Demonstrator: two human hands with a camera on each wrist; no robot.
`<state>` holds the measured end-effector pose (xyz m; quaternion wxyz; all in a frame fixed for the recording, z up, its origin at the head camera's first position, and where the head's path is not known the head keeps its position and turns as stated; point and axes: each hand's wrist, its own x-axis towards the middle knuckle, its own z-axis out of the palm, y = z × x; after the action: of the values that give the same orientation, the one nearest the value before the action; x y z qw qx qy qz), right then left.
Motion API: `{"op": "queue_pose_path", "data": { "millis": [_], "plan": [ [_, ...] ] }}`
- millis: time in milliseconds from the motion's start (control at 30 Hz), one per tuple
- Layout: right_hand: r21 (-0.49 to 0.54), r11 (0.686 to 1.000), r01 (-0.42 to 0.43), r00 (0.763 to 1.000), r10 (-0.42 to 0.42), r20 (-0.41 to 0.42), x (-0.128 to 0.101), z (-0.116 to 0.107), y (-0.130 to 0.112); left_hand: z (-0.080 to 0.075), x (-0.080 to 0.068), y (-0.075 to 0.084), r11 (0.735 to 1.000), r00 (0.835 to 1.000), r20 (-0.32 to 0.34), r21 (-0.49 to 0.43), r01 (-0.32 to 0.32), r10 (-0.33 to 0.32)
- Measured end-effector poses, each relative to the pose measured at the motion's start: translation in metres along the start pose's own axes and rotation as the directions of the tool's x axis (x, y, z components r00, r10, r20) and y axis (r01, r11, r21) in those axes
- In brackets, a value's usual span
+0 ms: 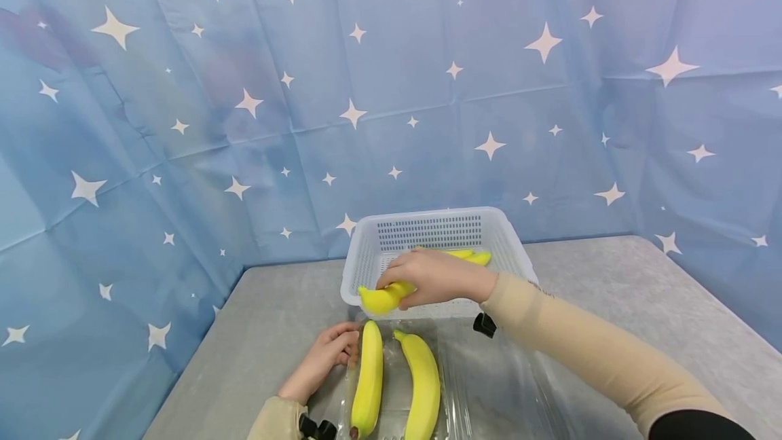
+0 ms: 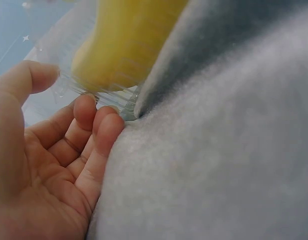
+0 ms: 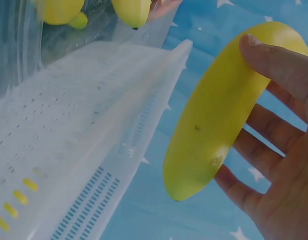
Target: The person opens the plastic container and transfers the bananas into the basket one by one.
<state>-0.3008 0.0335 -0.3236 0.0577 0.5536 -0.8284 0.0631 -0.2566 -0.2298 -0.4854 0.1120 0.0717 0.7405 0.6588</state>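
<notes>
Over the near left edge of the one white slotted plastic basket (image 1: 362, 240) in the head view, the right hand (image 1: 427, 276) grips a single yellow banana (image 1: 380, 300) between thumb and fingers. Farther back inside the basket lie more bananas (image 1: 479, 258); I make out two, though the hand may hide others. Nearer the person sits one clear plastic tray (image 1: 396, 386) with two bananas lengthwise in it, a left banana (image 1: 368, 379) and a right banana (image 1: 421, 386), set apart. A clear plastic sheet or lid (image 1: 495, 386) spreads to the tray's right. The left hand (image 1: 330, 352) touches the tray's left side. Everything rests on a grey mottled tabletop (image 1: 635, 297), backed by blue cloth (image 1: 403, 53) printed with pale four-pointed stars. Both arms wear beige sleeves (image 1: 568, 331).

In the left wrist view, the fingers (image 2: 106, 127) curl loosely at the tray's ridged rim, the thumb spaced from them; I cannot tell whether they pinch it. Blurred yellow fruit shows behind the plastic.

In the right wrist view, the thumb lies on one face of the held banana and the fingers support the other. Yellow shows through slots in the basket's wall.
</notes>
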Motion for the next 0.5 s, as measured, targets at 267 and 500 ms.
{"op": "queue_pose_path", "data": {
  "millis": [267, 500],
  "plan": [
    [0.028, 1.000, -0.005, 1.000, 0.005, -0.001, 0.005, 0.002, 0.014, -0.001, 0.000, 0.000, 1.000, 1.000, 0.010, 0.006, -0.017, 0.017],
    [0.067, 0.997, -0.031, 0.999, 0.030, 0.016, 0.008, 0.004, 0.022, -0.001, 0.001, -0.001, 1.000, 1.000, -0.004, 0.006, -0.003, 0.003]
  ]
}}
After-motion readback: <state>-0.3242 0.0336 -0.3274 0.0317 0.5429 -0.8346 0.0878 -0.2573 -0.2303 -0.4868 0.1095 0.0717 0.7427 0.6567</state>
